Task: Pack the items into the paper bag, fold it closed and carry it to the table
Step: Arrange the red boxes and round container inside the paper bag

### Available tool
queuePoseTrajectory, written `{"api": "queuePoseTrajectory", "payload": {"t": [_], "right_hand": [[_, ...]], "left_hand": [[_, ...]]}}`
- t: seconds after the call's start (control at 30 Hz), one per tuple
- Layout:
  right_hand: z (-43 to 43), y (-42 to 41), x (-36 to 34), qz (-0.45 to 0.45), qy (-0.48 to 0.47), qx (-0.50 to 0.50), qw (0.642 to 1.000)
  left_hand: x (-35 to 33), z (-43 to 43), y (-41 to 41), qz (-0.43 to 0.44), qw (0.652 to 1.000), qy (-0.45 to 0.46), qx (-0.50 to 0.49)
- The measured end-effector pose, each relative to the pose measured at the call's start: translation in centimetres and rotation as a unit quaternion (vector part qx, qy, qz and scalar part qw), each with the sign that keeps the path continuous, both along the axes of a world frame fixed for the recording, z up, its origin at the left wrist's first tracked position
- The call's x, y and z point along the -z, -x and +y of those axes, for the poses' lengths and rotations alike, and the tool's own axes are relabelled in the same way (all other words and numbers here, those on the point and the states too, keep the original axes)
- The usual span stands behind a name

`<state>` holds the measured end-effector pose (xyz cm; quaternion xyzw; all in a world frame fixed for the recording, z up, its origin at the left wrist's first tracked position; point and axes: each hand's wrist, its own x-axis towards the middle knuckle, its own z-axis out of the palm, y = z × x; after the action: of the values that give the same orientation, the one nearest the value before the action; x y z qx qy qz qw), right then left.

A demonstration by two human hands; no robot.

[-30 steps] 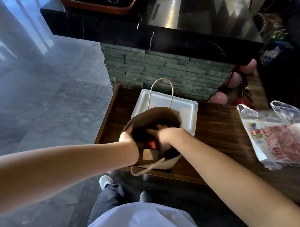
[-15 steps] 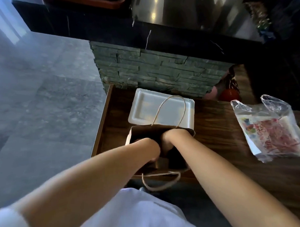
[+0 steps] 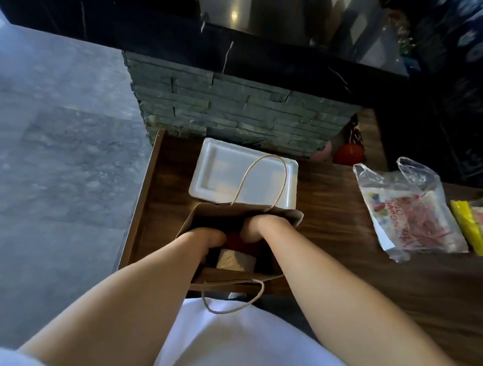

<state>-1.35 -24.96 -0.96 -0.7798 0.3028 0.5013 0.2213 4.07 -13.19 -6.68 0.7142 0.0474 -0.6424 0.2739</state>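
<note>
Head view: the paper bag [image 3: 192, 220] stands open at the desk's [image 3: 332, 234] near edge, with both hands plunged inside. The left hand [image 3: 209, 238] and right hand [image 3: 253, 229] hide their fingers, so their grip cannot be told. Something red [image 3: 232, 239] and a pale pack [image 3: 232, 261] show dimly inside. Since a second ago both hands have sunk deeper. Behind the bag lies a white tray [image 3: 207, 178]; a plastic bag [image 3: 411, 204] lies well apart to the right.

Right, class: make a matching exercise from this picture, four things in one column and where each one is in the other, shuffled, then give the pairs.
1 paper bag
2 white foam tray
3 clear plastic bag
4 yellow packet

A far right edge of the counter
B just behind the paper bag
C both hands reach into it
D right of the paper bag, with printed contents

Pairs: 1-C, 2-B, 3-D, 4-A
</note>
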Motion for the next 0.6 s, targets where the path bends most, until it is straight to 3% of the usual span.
{"api": "queuePoseTrajectory", "payload": {"t": [0.2, 0.37, 0.6], "right_hand": [[-0.9, 1.5, 0.5, -0.027, -0.03, 0.012, 0.999], [-2.0, 2.4, 1.1, -0.057, -0.048, -0.003, 0.997], [-2.2, 2.5, 1.2, -0.1, -0.051, -0.029, 0.993]], "left_hand": [[2.2, -1.0, 1.6, 0.026, 0.996, -0.03, -0.083], [1.4, -2.1, 1.8, 0.126, 0.988, -0.086, 0.005], [0.8, -1.3, 1.6, 0.196, 0.975, -0.091, -0.043]]}}
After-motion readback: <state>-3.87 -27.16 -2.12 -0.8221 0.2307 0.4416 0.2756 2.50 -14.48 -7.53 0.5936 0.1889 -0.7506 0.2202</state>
